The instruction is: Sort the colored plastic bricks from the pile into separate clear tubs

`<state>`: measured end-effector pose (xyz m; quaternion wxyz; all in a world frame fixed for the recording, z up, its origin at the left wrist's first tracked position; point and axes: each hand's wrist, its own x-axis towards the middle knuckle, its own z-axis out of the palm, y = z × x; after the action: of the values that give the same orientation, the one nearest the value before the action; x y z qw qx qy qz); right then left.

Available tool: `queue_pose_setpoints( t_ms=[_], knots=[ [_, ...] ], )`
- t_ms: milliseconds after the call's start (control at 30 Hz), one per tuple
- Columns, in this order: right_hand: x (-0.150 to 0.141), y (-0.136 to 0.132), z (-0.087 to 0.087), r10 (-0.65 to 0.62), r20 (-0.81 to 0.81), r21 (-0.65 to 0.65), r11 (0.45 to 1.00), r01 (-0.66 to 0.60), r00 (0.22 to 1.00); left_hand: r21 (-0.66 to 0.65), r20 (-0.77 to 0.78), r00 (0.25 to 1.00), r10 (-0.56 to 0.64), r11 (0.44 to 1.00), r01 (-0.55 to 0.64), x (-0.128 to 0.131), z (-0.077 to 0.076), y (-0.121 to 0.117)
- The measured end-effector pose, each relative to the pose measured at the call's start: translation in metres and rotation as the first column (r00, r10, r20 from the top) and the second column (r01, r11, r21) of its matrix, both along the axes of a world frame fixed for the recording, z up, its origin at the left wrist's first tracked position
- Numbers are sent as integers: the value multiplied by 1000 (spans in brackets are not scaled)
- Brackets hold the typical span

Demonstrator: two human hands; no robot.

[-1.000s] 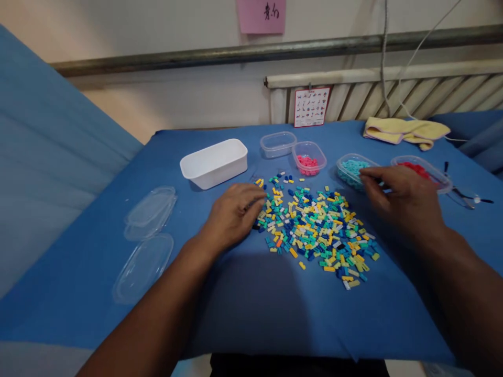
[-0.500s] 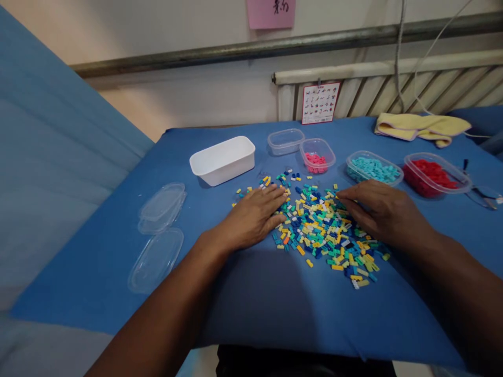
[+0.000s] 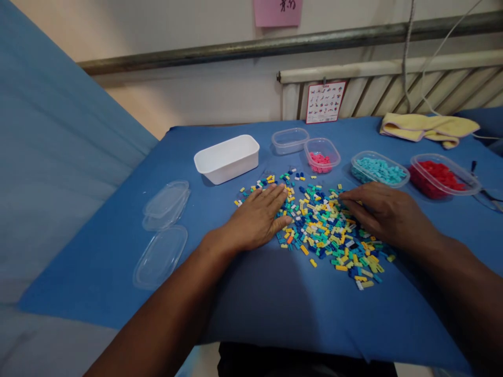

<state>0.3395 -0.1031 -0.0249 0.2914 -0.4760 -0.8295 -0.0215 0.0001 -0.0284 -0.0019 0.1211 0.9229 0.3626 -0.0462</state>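
Note:
A spread pile of small plastic building bricks (image 3: 326, 225) in yellow, green, blue and white lies on the blue-covered table. My left hand (image 3: 257, 217) rests flat over the pile's left side, palm down, fingers stretched out, covering some bricks. At the right edge of the pile is my right hand (image 3: 383, 212), its thumb and forefinger drawn together low over the bricks. Whatever may be between those fingertips is too small to make out. Just beyond that hand stands a clear tub of turquoise bricks (image 3: 379, 170).
Behind the pile are a white bin (image 3: 228, 159), an empty clear tub (image 3: 291, 141) and a tub with pink bricks (image 3: 321, 161). Red bricks (image 3: 438, 178) fill another tub at right, near glasses (image 3: 489, 196). Clear lids (image 3: 161, 256) lie left; a yellow cloth (image 3: 428, 128) lies at the back.
The whole view has shifted slightly, so things sit a little farther right. Both hands keep nearly the same places and poses at the pile.

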Motion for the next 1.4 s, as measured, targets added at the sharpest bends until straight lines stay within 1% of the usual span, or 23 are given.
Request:
queue_pose_setpoints(
  t_ms=[200, 267, 367, 433, 500, 567, 667, 767, 833, 900, 1033, 1100, 1233, 1333, 1400],
  knots=[
    [-1, 0, -1, 1, 6, -13, 1000, -1, 1000, -13, -5, 1000, 1, 1000, -1, 6, 1, -14],
    [0, 0, -2, 0, 7, -28, 1000, 1, 1000, -2, -16, 1000, 26, 1000, -26, 8, 3, -18],
    [1, 1, -4, 1, 15, -30, 1000, 0, 1000, 70, -17, 998, 67, 995, -66, 11, 7, -23],
    [-1, 1, -3, 19, 13, -28, 999, -19, 1000, 126, 10, 997, 80, 989, -81, 12, 9, -25],
    [-5, -1, 0, 68, -12, -31, 997, -69, 998, 139, 46, 997, 68, 988, -73, 13, 8, -26],
    [-14, -4, 3, 152, -27, -55, 987, -153, 988, 104, 59, 998, 36, 994, -42, 13, 4, -25],
    [-34, -13, 6, 306, 19, -167, 940, -299, 952, 46, 30, 1000, 9, 999, -10, 13, -4, -20],
    [-52, -22, 8, 395, 63, -268, 891, -365, 917, 57, 20, 999, 48, 997, -49, 14, -8, -14],
    [-58, -26, 9, 406, 65, -298, 880, -371, 912, 72, 30, 996, 83, 994, -85, 15, -7, -11],
    [-57, -28, 12, 398, 62, -314, 878, -360, 915, 78, 52, 996, 78, 994, -82, 15, -5, -11],
    [-45, -27, 15, 328, 94, -328, 902, -281, 940, 29, 72, 995, -71, 997, 69, 14, -3, -18],
    [-42, -28, 14, 305, 106, -340, 905, -254, 946, 9, 65, 994, -85, 996, 85, 13, -4, -20],
    [-46, -32, 11, 304, 112, -373, 895, -244, 946, 40, 43, 999, -8, 999, 6, 10, -5, -17],
    [-50, -36, 14, 331, 125, -397, 881, -259, 935, 85, 24, 998, 56, 995, -58, 5, 1, -10],
    [-52, -38, 17, 365, 123, -412, 864, -287, 923, 136, 38, 994, 103, 985, -107, 2, 6, -7]
  ],
)
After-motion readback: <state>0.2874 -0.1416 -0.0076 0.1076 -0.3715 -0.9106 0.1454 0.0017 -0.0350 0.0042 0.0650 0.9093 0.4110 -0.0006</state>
